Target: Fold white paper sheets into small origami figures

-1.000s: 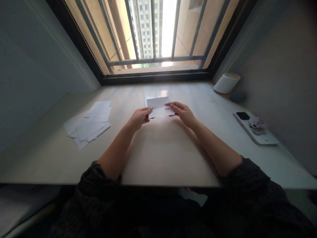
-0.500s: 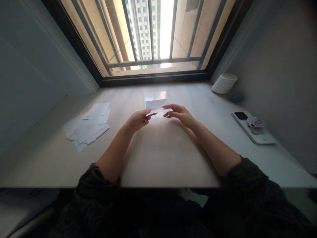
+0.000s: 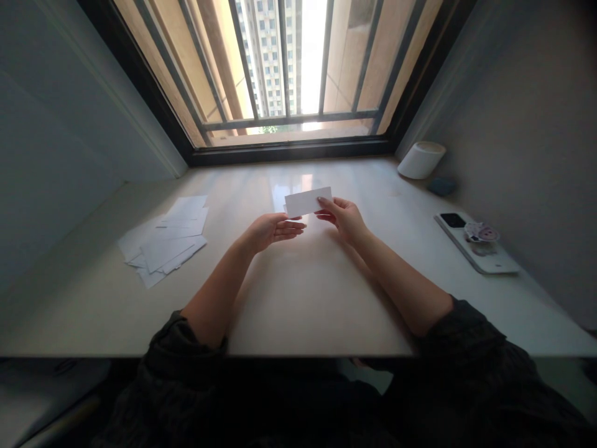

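Above bench middle: left hand grip spread open, empty, just beside folded slip. Right hand grip pinched on slip's right end only. Risk: thin one-end pinch, likely sag or drop; possible mix-up with paper pile near left edge.

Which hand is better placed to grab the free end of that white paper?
The left hand: it lies open beside the free end of the paper, whose other end the right hand pinches.

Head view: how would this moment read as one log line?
right hand: pinches paper slip, right end | left hand: open, beside slip | paper pile: on desk, far left
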### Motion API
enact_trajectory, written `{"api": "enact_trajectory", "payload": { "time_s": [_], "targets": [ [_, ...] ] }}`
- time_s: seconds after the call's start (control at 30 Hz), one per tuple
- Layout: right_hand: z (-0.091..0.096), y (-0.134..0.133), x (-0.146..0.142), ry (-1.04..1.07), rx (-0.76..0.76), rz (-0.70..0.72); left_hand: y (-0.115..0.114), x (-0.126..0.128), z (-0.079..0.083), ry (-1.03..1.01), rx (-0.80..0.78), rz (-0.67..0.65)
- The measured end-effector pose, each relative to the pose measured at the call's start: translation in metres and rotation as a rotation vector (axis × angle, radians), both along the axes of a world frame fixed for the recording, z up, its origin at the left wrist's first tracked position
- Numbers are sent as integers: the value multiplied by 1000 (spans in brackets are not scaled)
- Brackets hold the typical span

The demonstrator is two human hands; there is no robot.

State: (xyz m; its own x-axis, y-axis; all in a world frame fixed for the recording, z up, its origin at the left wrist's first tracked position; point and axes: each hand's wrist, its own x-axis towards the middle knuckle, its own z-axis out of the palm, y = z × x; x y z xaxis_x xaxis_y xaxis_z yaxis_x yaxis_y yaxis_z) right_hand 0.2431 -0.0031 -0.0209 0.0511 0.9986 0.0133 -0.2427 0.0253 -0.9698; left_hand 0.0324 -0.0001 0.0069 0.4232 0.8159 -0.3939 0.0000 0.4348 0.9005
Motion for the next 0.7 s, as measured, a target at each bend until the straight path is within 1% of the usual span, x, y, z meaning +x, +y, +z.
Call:
{"api": "enact_trajectory", "payload": {
  "time_s": [0.03, 0.07, 0.1, 0.13, 0.17, 0.23, 0.3, 0.33, 0.4, 0.47, 0.6, 0.7],
  "targets": [
    [0, 0, -1, 15, -15, -14, 0, 2, 0, 24, 43, 42],
    [0, 0, -2, 16, -21, -21, -1, 4, -1, 41, 108, 113],
    [0, -1, -3, 4, -18, -17, -2, 6, -1, 55, 186, 187],
    [1, -2, -5, -18, -7, 0, -3, 8, -1, 70, 271, 233],
    [2, -3, -6, -45, 11, 25, -4, 10, -2, 85, 349, 247],
    [3, -6, -8, -99, 60, 89, -7, 13, -3, 120, 455, 184],
    [4, -8, -9, -150, 108, 143, -10, 15, -6, 150, 501, 114],
    [4, -9, -10, -173, 126, 160, -11, 15, -8, 165, 526, 114],
    [3, -9, -10, -194, 146, 174, -11, 16, -12, 196, 589, 156],
    [1, -9, -10, -179, 150, 156, -11, 16, -16, 223, 631, 192],
    [-1, -8, -10, -170, 162, 72, -10, 17, -17, 214, 671, 203],
    [-1, -8, -9, -204, 181, 72, -11, 18, -16, 199, 662, 225]
  ]
}}
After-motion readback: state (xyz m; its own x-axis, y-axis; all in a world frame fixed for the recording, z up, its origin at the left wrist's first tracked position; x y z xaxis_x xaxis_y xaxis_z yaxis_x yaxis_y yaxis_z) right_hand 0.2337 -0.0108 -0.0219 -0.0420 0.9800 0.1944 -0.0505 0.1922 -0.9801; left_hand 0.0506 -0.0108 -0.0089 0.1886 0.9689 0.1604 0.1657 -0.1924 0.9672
